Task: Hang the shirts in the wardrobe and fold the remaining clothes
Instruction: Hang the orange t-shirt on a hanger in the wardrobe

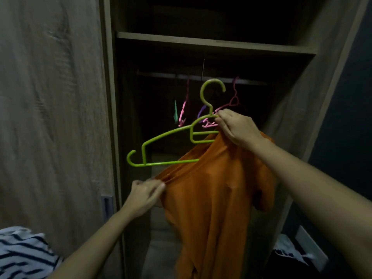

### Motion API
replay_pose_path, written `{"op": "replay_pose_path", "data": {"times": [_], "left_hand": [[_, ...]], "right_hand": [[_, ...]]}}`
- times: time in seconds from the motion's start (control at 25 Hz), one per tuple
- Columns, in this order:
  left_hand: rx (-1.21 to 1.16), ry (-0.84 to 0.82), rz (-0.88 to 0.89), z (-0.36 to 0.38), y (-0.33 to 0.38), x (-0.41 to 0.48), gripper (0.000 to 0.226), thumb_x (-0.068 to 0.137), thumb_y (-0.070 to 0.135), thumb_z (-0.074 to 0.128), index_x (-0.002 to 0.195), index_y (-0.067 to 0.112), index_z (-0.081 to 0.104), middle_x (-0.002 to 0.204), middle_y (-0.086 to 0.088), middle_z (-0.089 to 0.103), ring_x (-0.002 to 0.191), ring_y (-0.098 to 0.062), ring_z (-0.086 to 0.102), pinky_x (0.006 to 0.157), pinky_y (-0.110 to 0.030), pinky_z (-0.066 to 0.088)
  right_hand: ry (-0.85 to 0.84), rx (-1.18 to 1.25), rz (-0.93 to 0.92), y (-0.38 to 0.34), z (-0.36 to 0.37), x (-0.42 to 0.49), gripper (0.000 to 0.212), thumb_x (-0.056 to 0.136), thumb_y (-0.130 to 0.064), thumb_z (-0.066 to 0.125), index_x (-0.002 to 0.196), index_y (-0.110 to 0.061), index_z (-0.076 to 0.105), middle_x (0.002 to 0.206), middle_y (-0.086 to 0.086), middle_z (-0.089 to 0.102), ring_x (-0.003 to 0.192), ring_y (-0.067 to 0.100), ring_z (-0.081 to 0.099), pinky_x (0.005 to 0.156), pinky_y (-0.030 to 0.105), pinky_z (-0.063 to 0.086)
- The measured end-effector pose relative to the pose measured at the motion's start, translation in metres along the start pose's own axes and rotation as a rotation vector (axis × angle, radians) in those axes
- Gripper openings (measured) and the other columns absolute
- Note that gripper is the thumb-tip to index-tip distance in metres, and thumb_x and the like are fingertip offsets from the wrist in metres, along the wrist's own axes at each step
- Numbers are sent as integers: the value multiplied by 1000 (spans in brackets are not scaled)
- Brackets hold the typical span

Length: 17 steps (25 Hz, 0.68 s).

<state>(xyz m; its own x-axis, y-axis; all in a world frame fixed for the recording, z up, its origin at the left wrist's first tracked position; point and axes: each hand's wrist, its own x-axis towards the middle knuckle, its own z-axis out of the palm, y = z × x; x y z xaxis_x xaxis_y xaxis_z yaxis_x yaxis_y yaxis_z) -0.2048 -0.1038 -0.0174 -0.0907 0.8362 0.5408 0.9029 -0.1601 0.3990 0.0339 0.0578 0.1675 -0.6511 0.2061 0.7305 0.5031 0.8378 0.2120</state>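
An orange shirt [217,198] hangs partly over a green plastic hanger [167,135], in front of the open wardrobe [211,45]. The hanger's right half is inside the shirt; its left arm sticks out bare. My right hand [235,127] grips the hanger just below its hook, together with the shirt's collar. My left hand [146,193] pinches the shirt's left edge and pulls it sideways. The hanger's hook is just below the wardrobe rail [201,77], not on it.
Several empty pink, purple and green hangers [184,111] hang on the rail inside the dark wardrobe. A shelf runs above the rail. A striped garment [22,252] lies at the lower left. The wardrobe door [50,117] stands at the left, and white cloth [287,248] lies on the floor at the right.
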Motion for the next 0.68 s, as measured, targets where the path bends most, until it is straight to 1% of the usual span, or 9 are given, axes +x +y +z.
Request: {"op": "replay_pose_path", "data": {"times": [0.04,0.16,0.24,0.32,0.44,0.48,0.56,0.64,0.68], "left_hand": [[-50,-27,12,-12,-10,1,50,87,70,23,90,37,60,89,21,60,86,12,55,84,-29,44],[42,-144,149,-50,-18,9,59,88,68,27,104,26,65,94,18,59,88,10,56,76,-15,47],[125,-170,255,-66,-5,22,54,90,62,31,97,21,66,88,11,59,80,3,55,72,-18,47],[216,-132,354,-74,15,41,46,90,48,34,98,15,66,89,1,62,81,-2,52,73,-23,49],[340,-65,380,-72,37,61,34,89,32,55,119,17,58,113,-8,56,101,-16,50,85,-34,48],[345,-10,337,-70,38,61,42,87,30,62,127,21,52,123,-9,50,110,-20,47,90,-38,45],[95,10,55,-79,39,55,61,83,41,65,136,27,39,132,0,40,121,-18,41,97,-40,43],[-146,-68,-143,-95,37,51,72,73,71,55,129,26,44,122,9,46,112,-11,49,90,-31,47],[-138,-119,-143,-103,34,49,76,65,84,45,116,27,53,114,10,54,102,-7,55,84,-26,48]], "right_hand": [[-18,1,-16,11,1,-11,48,95,-52,18,107,-19,50,99,8,60,83,31,64,56,31,44],[-121,14,-20,29,8,-42,67,93,-60,6,102,-14,54,92,8,58,75,29,63,54,32,47],[-177,-14,-60,24,17,-51,73,92,-61,3,102,-13,57,92,6,58,73,27,63,54,31,46],[-212,-54,-94,2,25,-47,69,92,-61,6,104,-16,58,95,4,58,75,23,63,53,29,43],[-191,21,8,-25,31,-39,45,97,-49,25,103,-20,58,96,0,56,84,17,59,60,29,44],[-167,76,60,-28,30,-38,41,97,-47,28,101,-20,59,94,-1,56,85,16,58,61,30,44],[-133,167,130,-22,26,-40,42,95,-47,29,97,-20,61,90,-3,56,83,12,56,63,29,44],[-116,241,160,-13,24,-45,42,94,-47,29,95,-22,63,87,-6,56,80,10,56,64,27,43],[-110,270,166,-12,24,-46,41,95,-46,30,94,-23,64,86,-7,55,80,9,55,65,26,43]]}}
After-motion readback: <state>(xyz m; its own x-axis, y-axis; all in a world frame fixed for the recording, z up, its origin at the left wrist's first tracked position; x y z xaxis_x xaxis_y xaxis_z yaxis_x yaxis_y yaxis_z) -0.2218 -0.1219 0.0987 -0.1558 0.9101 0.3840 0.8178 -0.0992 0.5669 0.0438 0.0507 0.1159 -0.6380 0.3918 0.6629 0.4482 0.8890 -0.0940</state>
